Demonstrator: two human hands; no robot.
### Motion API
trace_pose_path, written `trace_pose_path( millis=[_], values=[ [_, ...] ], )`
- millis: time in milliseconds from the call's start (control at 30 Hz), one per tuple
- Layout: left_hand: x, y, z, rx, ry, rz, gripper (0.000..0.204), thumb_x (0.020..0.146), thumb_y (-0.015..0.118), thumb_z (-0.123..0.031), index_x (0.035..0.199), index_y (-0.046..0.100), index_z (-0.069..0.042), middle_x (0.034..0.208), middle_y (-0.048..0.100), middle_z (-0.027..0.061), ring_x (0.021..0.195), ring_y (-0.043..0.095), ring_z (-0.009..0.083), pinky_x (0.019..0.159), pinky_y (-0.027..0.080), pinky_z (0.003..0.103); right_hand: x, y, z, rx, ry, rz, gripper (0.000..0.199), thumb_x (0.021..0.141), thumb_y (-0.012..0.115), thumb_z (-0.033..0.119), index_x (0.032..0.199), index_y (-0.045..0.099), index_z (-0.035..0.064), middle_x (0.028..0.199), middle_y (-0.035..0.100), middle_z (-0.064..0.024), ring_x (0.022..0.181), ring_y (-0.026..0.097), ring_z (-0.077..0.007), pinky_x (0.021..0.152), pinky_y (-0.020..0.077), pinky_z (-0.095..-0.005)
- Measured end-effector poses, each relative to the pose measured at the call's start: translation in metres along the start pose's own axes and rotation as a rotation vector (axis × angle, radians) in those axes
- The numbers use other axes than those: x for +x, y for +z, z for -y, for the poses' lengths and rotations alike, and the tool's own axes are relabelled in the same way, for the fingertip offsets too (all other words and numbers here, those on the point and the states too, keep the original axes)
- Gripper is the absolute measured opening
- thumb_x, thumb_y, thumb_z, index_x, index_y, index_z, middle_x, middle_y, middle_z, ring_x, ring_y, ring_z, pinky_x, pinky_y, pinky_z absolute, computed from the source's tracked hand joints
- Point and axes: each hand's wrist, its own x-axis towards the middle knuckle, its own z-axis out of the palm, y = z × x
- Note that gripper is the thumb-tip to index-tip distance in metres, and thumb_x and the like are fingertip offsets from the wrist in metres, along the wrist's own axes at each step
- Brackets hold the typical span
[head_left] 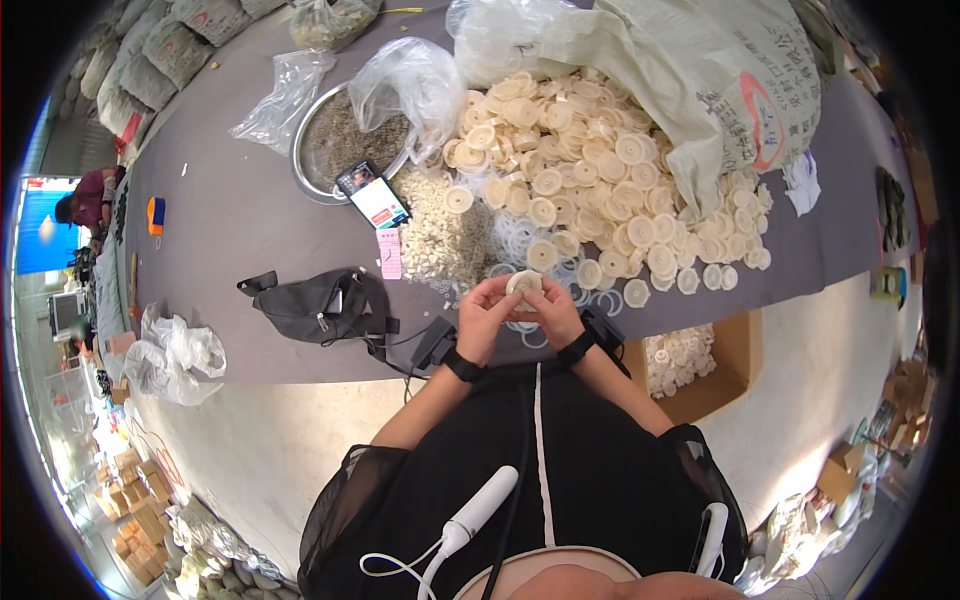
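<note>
Between my two hands, over the table's near edge, is a round cream plastic disc (524, 284) with a raised centre. My left hand (486, 305) grips its left side, and my right hand (553, 305) grips the right side, thumbs meeting near its front. Just beyond the hands lie translucent rings (520, 240), some loose near the edge. A big heap of similar cream discs (590, 160) spreads behind and to the right. Left of the rings is a pile of small pale pieces (430, 225) beside darker tiny parts. Black bands circle both wrists.
A metal bowl (300, 150) of small dark parts stands at back left, with a phone (374, 195) against it. A black bag (330, 305) lies left. A woven sack (740, 80) covers the heap's back. Below the table's right edge sits a cardboard box (742, 350) holding discs.
</note>
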Motion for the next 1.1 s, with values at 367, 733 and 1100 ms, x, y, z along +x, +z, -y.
trace_pose_path(
  millis=[367, 733, 1100],
  values=[
    [0.004, -0.004, 0.006, -0.145, -0.091, -0.116, 0.023, 0.078, 0.054, -0.005, 0.100, 0.052, 0.003, 0.085, 0.058, 0.0079, 0.062, 0.056, 0.0098, 0.058, 0.051, 0.023, -0.008, 0.010, 0.026, -1.247, -0.879, -0.176, 0.025, 0.065, 0.062, 0.003, 0.090, 0.060, 0.0071, 0.084, 0.055, -0.0056, 0.075, 0.052, -0.0217, 0.063, 0.0419, -0.0294],
    [0.001, 0.002, 0.001, 0.094, 0.137, -0.033, 0.024, 0.076, 0.056, 0.000, 0.099, 0.051, 0.005, 0.089, 0.053, 0.0050, 0.071, 0.055, 0.0077, 0.061, 0.050, 0.022, -0.009, 0.004, 0.018, -0.333, -0.292, -0.136, 0.021, 0.073, 0.062, 0.006, 0.092, 0.058, -0.0012, 0.080, 0.060, -0.0034, 0.064, 0.054, -0.0065, 0.057, 0.0433, -0.0176],
    [-0.003, 0.003, -0.010, 0.091, 0.130, 0.052, 0.022, 0.076, 0.055, 0.002, 0.098, 0.052, 0.006, 0.088, 0.050, 0.0043, 0.072, 0.053, 0.0074, 0.063, 0.049, 0.021, -0.009, 0.000, 0.028, -0.275, -0.182, 0.006, 0.027, 0.074, 0.061, 0.005, 0.097, 0.050, -0.0011, 0.092, 0.057, -0.0052, 0.082, 0.054, -0.0094, 0.070, 0.0446, -0.0219]
  ],
)
